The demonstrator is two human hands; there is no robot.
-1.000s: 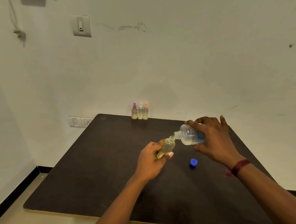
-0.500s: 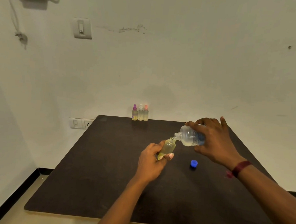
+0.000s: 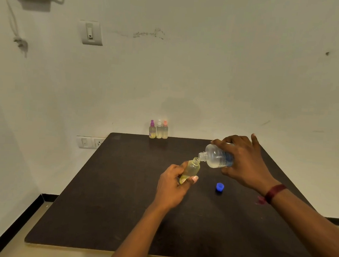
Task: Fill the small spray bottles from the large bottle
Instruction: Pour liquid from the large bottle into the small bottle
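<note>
My left hand [image 3: 172, 185] grips a small uncapped bottle [image 3: 191, 168] with yellowish liquid, tilted with its mouth up and to the right, above the middle of the dark table [image 3: 107, 204]. My right hand [image 3: 244, 163] grips the large clear bottle [image 3: 216, 157], laid almost sideways, its open neck touching the small bottle's mouth. The large bottle's blue cap [image 3: 219, 187] lies on the table below my right hand. Three capped small spray bottles [image 3: 159, 130] stand in a row at the table's far edge, with purple, white and orange tops.
The table stands against a white wall with a socket plate [image 3: 89, 142] at its left rear corner. A dark red band [image 3: 274, 193] is on my right wrist. The table's front edge runs near the bottom of the view.
Both hands and the two bottles hold nearly the same pose. The view has shifted slightly.
</note>
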